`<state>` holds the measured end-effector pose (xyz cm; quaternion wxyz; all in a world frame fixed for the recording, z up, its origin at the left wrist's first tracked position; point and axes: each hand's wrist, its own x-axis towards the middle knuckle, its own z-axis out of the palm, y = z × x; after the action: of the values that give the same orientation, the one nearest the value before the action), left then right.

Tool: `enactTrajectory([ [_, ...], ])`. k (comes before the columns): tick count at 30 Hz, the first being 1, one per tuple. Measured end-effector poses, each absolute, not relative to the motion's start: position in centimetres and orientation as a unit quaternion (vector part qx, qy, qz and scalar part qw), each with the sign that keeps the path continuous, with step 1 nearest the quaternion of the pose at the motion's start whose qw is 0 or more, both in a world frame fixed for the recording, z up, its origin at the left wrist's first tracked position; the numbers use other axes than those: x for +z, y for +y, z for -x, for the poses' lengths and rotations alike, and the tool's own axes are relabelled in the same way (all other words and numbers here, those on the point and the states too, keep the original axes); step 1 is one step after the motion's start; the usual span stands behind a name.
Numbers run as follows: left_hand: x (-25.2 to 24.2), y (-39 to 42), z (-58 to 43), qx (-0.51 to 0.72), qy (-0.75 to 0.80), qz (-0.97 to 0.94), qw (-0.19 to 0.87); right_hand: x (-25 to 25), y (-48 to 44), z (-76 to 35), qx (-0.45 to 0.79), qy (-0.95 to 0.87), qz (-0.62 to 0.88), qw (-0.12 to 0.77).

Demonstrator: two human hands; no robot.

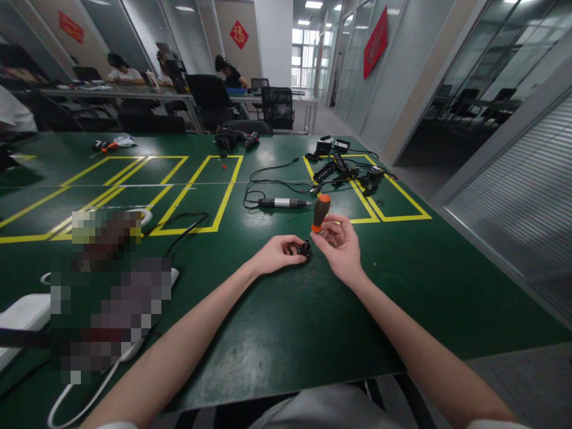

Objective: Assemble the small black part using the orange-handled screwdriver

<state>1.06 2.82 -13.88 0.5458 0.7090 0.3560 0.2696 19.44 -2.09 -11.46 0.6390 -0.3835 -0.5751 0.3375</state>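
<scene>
My left hand (282,253) is closed round a small black part (305,248), low over the green table (250,333). The part's exact kind is too small to tell. Just to the right, my right hand (342,247) grips a screwdriver (321,213) with a dark and orange handle, held near its lower orange collar. The handle points up; the tip is hard to make out. Beyond my hands lies a pen-shaped electric screwdriver (283,203), black and silver, with its cable trailing behind. Tiny bits, perhaps screws (289,219), lie near it.
Black parts and cables (342,170) are heaped in a yellow-taped area at the back right. A coiled black cable (226,137) and a power drill (251,139) lie at the far edge. A white power strip (174,279) stands left, partly pixelated. People sit at another table behind.
</scene>
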Motion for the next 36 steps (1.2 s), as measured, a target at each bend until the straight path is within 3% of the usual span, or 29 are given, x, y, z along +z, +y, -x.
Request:
enactTrajectory([
  [19,-13.81,2.80,-1.02,0.271,0.355,-0.710,0.545,-11.43,-2.14,-19.55,0.314,-0.615,0.404,0.600],
  [27,-13.98,2.85,-1.07,0.270,0.350,-0.716,0.540,-11.08,-2.30,-19.12,0.299,-0.561,0.420,0.647],
  [36,-13.92,2.88,-1.00,0.266,0.349,-0.724,0.532,-11.00,-2.13,-19.16,0.311,-0.608,0.394,0.614],
])
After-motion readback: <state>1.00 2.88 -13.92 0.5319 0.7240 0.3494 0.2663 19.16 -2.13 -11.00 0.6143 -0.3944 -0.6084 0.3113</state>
